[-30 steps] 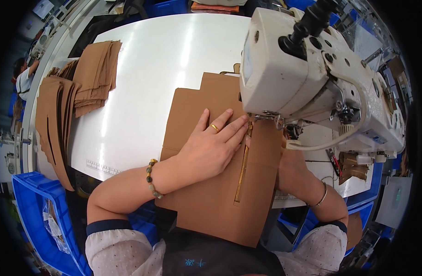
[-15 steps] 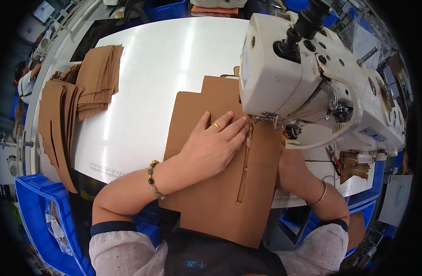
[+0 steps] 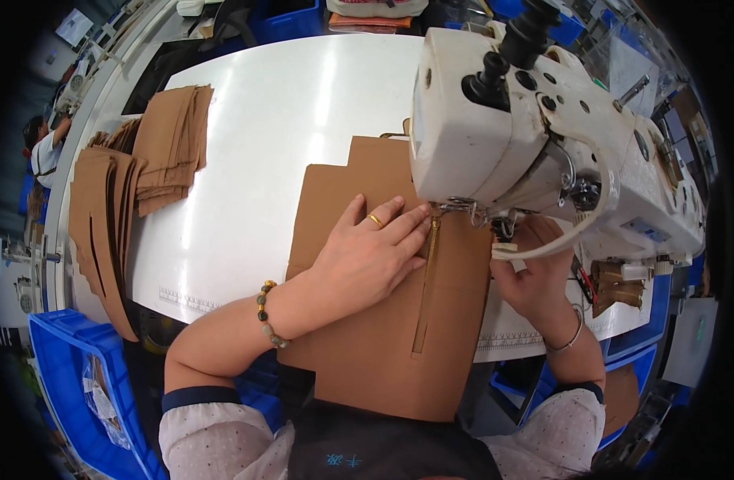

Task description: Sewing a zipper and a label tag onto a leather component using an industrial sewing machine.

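Note:
My left hand (image 3: 375, 260), open, lies on a brown panel (image 3: 391, 368), fingertips beside the presser foot (image 3: 449, 208) of the white sewing machine (image 3: 471, 136). A zipper (image 3: 434, 240) shows in a long slot in the panel, running toward me from under the foot. My right hand (image 3: 535, 276) is right of the panel, under the machine's looped white tube, with curled fingers partly hidden behind machine parts; what they hold, if anything, I cannot make out.
Brown cut pieces (image 3: 167, 144) lie stacked at the table's (image 3: 263, 104) left. Blue bins (image 3: 75, 376) stand at both sides. Red-handled snips (image 3: 583, 284) and small brown scraps (image 3: 615, 292) lie at the right. A co-worker (image 3: 43, 156) sits at far left.
My right hand has moved up and right, out from beside the panel to the machine's front parts. My left hand stays on the panel. The view has shifted slightly.

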### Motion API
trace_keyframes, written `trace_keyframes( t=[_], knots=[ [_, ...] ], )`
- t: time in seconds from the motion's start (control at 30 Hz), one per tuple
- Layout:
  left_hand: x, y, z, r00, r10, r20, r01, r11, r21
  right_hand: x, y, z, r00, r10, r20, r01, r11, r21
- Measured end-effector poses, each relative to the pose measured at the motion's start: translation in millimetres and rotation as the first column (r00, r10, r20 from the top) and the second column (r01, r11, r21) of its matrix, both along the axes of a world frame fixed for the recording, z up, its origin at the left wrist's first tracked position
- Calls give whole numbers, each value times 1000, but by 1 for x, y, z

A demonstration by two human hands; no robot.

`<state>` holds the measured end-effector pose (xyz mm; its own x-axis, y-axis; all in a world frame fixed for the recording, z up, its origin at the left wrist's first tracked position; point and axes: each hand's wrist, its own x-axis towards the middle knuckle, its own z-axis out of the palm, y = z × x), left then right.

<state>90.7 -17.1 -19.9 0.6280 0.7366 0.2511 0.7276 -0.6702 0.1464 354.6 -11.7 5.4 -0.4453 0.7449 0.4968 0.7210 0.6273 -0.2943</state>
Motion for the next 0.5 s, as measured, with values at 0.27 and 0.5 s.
trace_keyframes(
  t=[0.27, 0.5],
  knots=[
    [1, 0, 2, 1000, -3, 26, 4, 1000, -9, -13, -3, -30, 927, 156, 341, -76, 968, -237],
    [5, -2, 3, 999, 3, -35, -4, 1000, -11, -10, 3, -30, 954, 169, 248, -152, 985, -85]
  ],
)
